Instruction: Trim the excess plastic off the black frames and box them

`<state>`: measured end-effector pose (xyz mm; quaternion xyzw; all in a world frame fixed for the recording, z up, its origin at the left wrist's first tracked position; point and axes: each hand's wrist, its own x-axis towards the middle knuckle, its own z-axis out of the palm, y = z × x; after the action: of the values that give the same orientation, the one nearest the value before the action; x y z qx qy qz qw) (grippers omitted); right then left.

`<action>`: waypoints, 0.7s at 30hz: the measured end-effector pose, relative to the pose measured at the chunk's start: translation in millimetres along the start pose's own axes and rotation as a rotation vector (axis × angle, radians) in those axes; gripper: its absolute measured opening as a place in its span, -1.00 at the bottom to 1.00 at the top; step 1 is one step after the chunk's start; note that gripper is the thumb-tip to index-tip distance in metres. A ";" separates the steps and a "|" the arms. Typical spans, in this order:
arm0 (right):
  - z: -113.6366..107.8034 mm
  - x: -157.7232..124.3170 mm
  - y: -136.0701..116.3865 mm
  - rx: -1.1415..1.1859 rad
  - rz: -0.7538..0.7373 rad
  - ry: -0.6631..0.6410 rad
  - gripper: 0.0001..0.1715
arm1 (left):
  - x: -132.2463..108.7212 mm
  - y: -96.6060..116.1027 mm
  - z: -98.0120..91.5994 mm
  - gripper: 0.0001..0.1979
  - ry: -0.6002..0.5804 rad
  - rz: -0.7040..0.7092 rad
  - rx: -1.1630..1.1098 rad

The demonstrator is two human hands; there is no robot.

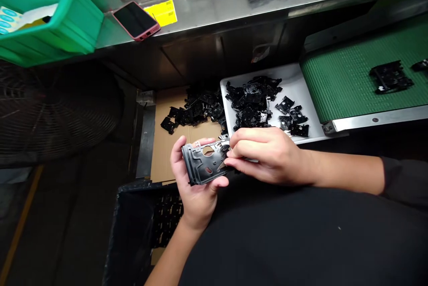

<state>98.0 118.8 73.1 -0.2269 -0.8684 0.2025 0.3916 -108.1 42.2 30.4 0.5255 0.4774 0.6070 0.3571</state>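
Left grip: left hand (195, 192) was closed around a black plastic frame (203, 166).
Right grip: right hand (267, 154) pinched the frame's right edge.
Just beyond grips: white tray (301, 83) held black parts (250, 103).
Farther right: green conveyor belt (341, 85).

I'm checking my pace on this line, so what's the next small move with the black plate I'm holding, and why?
Probably press inward with the right hand at the right edge of the black plate while the left hand holds it steady. The left hand cradles the plate from below, and the right hand pinches that edge, where a pale metal bit shows.
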 end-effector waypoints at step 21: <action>45.8 21.4 -45.9 0.088 0.040 0.072 -0.78 | -11.4 16.6 -68.4 0.14 -0.006 -0.103 -0.128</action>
<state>39.2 85.2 82.0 -0.2337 -0.8394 0.2397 0.4281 -171.7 12.8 43.4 0.4782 0.4629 0.6154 0.4224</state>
